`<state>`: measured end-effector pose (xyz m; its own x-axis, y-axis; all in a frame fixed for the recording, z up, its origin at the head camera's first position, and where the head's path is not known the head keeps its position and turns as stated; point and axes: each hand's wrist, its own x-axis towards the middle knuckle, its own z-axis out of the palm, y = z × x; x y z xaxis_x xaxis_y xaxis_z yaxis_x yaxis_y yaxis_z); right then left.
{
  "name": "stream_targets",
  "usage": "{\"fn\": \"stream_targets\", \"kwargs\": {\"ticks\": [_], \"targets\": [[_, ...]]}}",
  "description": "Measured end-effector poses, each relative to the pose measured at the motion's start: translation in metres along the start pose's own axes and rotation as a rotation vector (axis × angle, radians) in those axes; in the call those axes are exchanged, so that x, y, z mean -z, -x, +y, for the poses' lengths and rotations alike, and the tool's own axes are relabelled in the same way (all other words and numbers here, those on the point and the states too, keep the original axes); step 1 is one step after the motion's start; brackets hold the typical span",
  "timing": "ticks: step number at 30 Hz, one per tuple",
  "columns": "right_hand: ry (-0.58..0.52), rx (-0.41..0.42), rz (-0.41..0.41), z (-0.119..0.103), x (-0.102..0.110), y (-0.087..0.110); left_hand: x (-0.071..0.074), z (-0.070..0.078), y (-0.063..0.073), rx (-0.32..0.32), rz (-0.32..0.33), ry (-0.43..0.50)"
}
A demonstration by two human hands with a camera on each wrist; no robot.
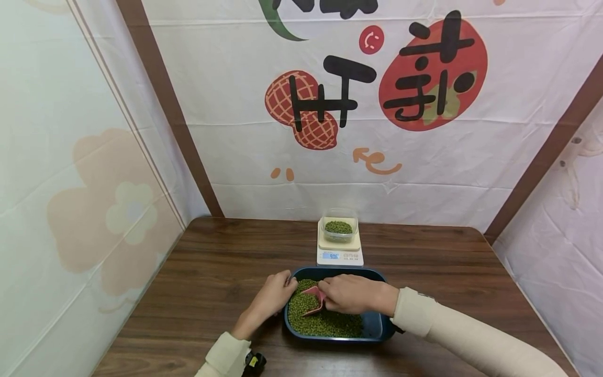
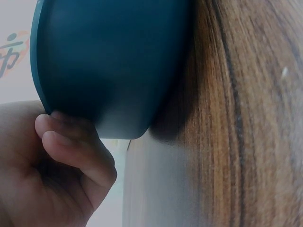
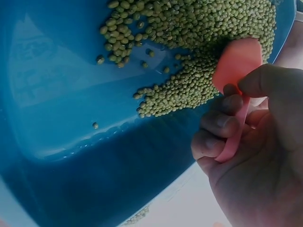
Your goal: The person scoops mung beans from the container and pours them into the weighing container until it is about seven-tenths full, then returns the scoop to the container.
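A blue basin (image 1: 372, 327) stands on the table, with green mung beans (image 1: 325, 324) heaped mostly toward its left side. My right hand (image 1: 353, 293) grips the handle of a pink scoop (image 3: 239, 61), its blade in among the beans. Some beans lie in the scoop, as the head view shows. At the basin's left rim my left hand (image 1: 273, 296) holds the edge, its fingers (image 2: 71, 146) curled against the rim in the left wrist view. Part of the basin floor is bare on the right.
Behind the basin a white kitchen scale (image 1: 340, 256) carries a clear plastic container (image 1: 340, 214) with mung beans in it; its display seems to read 90.6. The brown wooden table (image 1: 212, 272) ends at a printed cloth backdrop (image 1: 235, 157).
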<state>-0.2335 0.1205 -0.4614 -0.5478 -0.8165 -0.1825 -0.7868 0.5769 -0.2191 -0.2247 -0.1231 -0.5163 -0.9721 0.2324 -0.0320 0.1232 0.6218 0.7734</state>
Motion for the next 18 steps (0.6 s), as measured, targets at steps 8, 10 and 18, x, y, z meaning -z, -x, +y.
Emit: {"fn": "stream_targets", "kwargs": {"ticks": [8,10,18], "targets": [[-0.061,-0.007,0.019,0.009,-0.005,0.003,0.0,-0.001,0.0,0.003,-0.004,0.0],[-0.076,-0.01,0.021,0.01,-0.007,0.004,0.0,-0.001,0.0,0.0,-0.006,0.0],[-0.113,0.018,0.065,0.014,-0.008,0.01,0.0,-0.001,-0.001,-0.004,-0.009,0.011]]}}
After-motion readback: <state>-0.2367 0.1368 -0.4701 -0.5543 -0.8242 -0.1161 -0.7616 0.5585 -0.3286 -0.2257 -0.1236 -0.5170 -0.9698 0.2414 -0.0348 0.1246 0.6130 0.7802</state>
